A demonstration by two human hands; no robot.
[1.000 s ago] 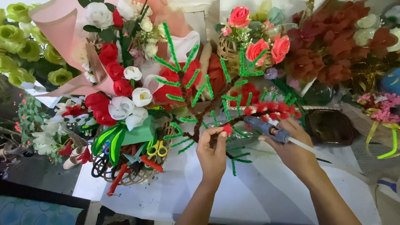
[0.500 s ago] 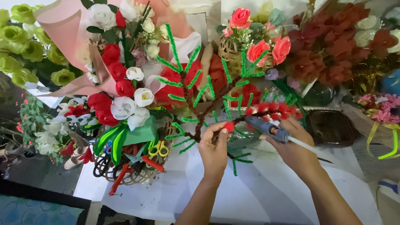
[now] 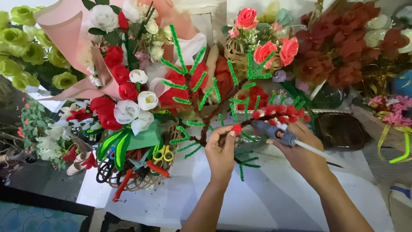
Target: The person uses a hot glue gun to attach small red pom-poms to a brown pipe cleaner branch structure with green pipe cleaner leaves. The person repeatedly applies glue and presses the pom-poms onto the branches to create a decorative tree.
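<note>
My left hand point(image 3: 221, 151) pinches a small red fuzzy bud point(image 3: 236, 128) against a brown pipe-cleaner branch point(image 3: 214, 112) with green fuzzy leaves. My right hand point(image 3: 300, 148) grips a grey and blue glue gun point(image 3: 274, 131) with a white glue stick sticking out behind; its nozzle points left at the bud. A row of red buds point(image 3: 279, 111) runs along the twig just above the gun.
A wicker basket point(image 3: 139, 182) with scissors and pliers sits left of my hands. A pink-wrapped bouquet of red and white roses point(image 3: 116, 81), green roses point(image 3: 25, 47), dark red flowers point(image 3: 339, 51) and a dark dish point(image 3: 339, 129) ring the white table sheet point(image 3: 266, 202).
Both hands stay close at the branch. My left hand shifted slightly while pressing the red bud; the glue gun barely moved.
</note>
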